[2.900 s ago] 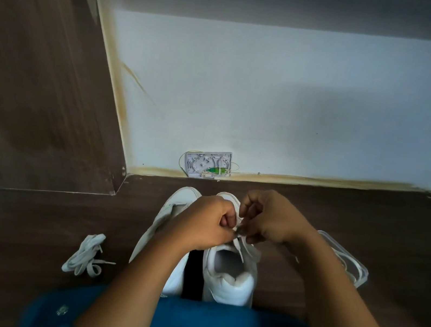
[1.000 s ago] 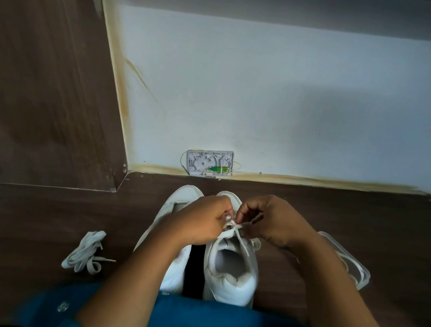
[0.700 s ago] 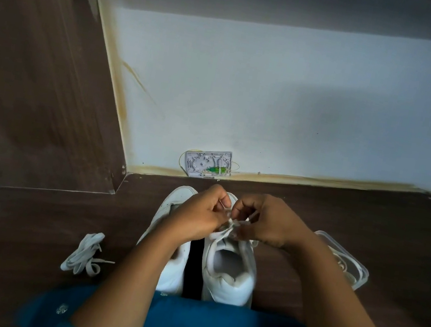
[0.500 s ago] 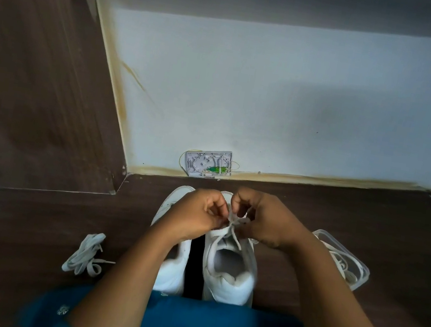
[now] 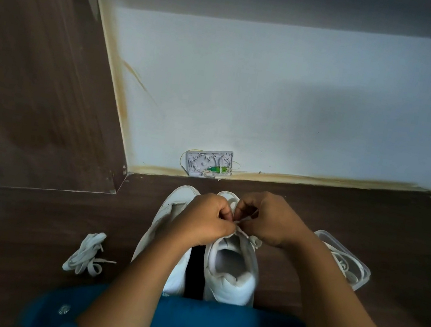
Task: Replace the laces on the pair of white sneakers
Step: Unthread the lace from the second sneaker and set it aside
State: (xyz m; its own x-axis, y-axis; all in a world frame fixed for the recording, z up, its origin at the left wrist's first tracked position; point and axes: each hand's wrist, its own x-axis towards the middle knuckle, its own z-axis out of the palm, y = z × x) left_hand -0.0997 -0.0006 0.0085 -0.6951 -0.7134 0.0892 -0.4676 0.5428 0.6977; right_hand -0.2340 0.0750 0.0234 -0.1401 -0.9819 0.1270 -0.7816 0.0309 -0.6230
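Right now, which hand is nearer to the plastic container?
Right. Both hands pinch the lace: the right hand just left of the container, the left hand farther left.

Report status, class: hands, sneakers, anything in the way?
Left hand and right hand both pinch the lace over the right-hand sneaker. Loose lace bundle lies apart, left. Nothing blocking.

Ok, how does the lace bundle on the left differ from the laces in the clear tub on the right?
The lace bundle lies bare on the dark wood surface, left of the sneakers; the tub laces sit inside a clear plastic tub, right of them. The lace bundle is bunched and fully in view; the tub laces are partly hidden by the right forearm. Both are white and untouched.
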